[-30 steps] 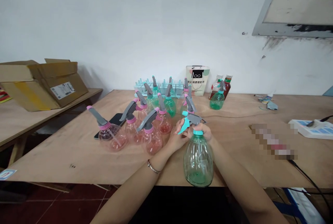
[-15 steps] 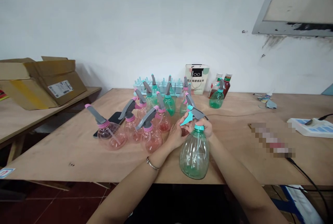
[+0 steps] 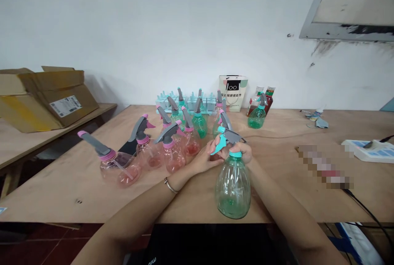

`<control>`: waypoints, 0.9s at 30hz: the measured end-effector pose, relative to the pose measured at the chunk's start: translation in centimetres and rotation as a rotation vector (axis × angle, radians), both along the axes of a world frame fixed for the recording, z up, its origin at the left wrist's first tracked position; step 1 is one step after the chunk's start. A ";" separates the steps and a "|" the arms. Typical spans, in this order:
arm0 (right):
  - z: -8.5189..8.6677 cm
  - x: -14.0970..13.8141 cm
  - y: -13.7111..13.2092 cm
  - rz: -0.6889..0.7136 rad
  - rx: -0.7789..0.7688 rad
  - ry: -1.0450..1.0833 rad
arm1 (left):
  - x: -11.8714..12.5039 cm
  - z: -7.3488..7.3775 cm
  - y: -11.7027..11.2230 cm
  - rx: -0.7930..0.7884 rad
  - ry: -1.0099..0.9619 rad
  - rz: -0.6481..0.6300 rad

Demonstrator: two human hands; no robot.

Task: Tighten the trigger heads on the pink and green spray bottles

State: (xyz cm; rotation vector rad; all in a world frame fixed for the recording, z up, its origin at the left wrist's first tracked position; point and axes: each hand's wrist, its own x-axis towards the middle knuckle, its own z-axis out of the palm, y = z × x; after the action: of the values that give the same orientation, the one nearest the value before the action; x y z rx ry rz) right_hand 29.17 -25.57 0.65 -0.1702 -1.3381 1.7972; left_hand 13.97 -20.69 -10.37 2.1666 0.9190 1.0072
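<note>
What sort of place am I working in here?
Most likely a small assembly or packing workshop: a plywood table crowded with matching pink spray bottles, an open cardboard box on the side bench, and left hand and right hand on a green spray bottle.

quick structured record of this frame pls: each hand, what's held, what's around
left hand: fingers closed on teal trigger
right hand: grips neck of green spray bottle
bottle pose: upright, at near edge of wooden table
left of hands: cluster of pink spray bottles, black phone
behind hands: other green bottles, paper bag at wall
far left: cardboard box on second table
</note>
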 end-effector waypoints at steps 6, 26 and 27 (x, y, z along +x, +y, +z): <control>0.5 -0.4 1.7 -0.039 -0.020 -0.018 | -1.7 0.2 0.9 0.096 0.142 -0.038; 0.0 -0.5 0.1 0.001 0.092 -0.090 | -2.2 0.0 0.5 0.086 0.183 -0.036; 0.0 -0.3 -0.1 0.004 0.103 -0.126 | -2.2 0.0 0.5 0.091 0.197 -0.035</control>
State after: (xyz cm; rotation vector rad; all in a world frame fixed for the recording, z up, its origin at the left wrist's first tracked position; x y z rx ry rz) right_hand 28.85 -25.69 0.67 -0.2284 -1.5173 1.7399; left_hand 11.78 -20.20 -10.39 2.3828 0.9368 0.8446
